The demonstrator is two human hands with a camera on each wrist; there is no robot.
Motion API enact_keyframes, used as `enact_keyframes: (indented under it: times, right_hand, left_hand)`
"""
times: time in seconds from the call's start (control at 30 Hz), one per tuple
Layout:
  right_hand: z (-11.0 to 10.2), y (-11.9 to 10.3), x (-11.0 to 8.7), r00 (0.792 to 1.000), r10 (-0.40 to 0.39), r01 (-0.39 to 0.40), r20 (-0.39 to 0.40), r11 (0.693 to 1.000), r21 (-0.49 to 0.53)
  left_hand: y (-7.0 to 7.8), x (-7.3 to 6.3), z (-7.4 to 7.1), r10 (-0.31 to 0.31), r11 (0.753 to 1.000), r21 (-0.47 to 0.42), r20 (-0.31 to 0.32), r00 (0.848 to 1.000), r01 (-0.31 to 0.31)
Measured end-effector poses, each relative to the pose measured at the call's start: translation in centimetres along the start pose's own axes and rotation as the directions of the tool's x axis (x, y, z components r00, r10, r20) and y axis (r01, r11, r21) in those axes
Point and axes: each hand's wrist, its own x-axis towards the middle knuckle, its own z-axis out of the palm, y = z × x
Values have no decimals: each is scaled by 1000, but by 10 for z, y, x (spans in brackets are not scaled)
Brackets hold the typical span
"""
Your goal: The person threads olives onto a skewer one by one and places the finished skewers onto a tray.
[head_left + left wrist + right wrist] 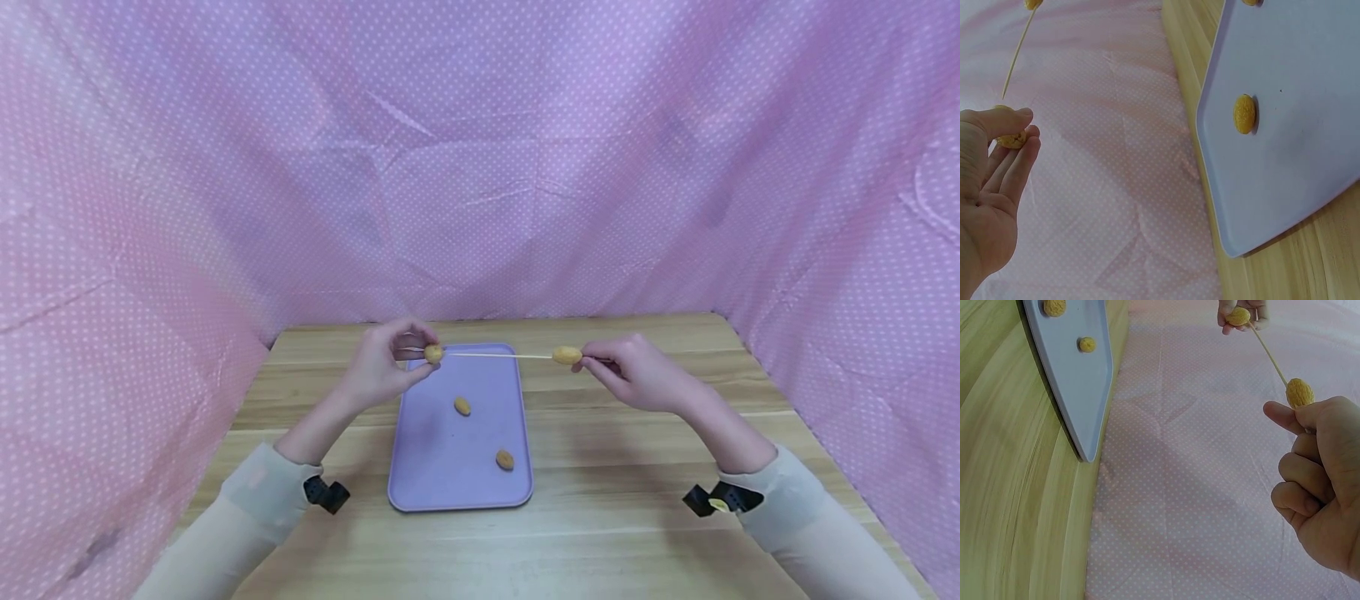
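My left hand (386, 358) pinches a small wrinkled yellow oval piece (433, 354), like a dried fruit, between thumb and fingers above the tray's far left corner. To the right, my right hand (633, 371) grips one end of a thin wooden skewer (498, 356), which lies nearly level in the air. A second yellow oval piece (1300, 393) is threaded on the skewer right at the right fingertips. The skewer's bare tip (1004, 95) points at the piece in the left hand, with a small gap showing in the left wrist view.
Below the hands, a shallow lilac tray (427, 479) lies on the wooden table (600, 533). Two more yellow pieces rest on it, one near the middle (462, 406) and one nearer the front right (505, 459). Pink dotted cloth (480, 167) hangs around the table.
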Motion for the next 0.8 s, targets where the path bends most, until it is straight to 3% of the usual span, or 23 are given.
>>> enact_keyframes:
  times: [0.43,0.8]
  right_hand:
    - [6,1,3,1000,11,-11,16,1000,-5]
    - [7,6,0,999,47,-46,27,999,-20]
  left_hand:
    - [-5,-3,5,31,998,46,65,997,-34]
    - [-7,-3,6,29,998,54,58,998,-32]
